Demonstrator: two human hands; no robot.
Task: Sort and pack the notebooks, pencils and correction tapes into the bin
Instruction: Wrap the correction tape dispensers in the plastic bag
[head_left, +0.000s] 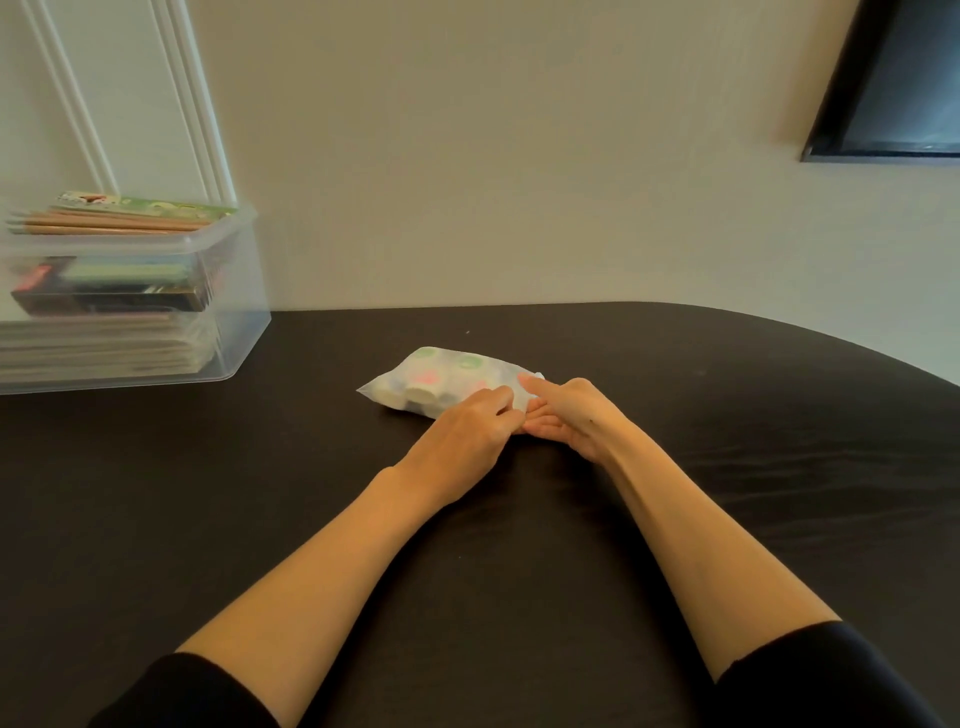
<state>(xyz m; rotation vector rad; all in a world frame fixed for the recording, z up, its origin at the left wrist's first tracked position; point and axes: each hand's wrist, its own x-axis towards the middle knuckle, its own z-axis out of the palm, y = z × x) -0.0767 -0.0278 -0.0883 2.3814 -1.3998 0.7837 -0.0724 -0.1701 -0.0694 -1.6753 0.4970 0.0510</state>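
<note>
A frosted plastic bag of correction tapes (441, 379), with pink, green and white shapes showing through, lies on the dark table (727, 467). My left hand (467, 431) pinches the bag's near right edge with curled fingers. My right hand (566, 415) meets it at the same edge, thumb on top of the bag and fingers under it. A clear plastic bin (234, 312) stands at the far left. It holds stacked notebooks (104, 348), a dark box, and pencils (104, 223) lying across the top.
The bin stands against a white panelled wall at the table's back left corner. The table's rounded far edge (779, 325) runs close to the beige wall. A dark framed screen (893, 93) hangs at the upper right.
</note>
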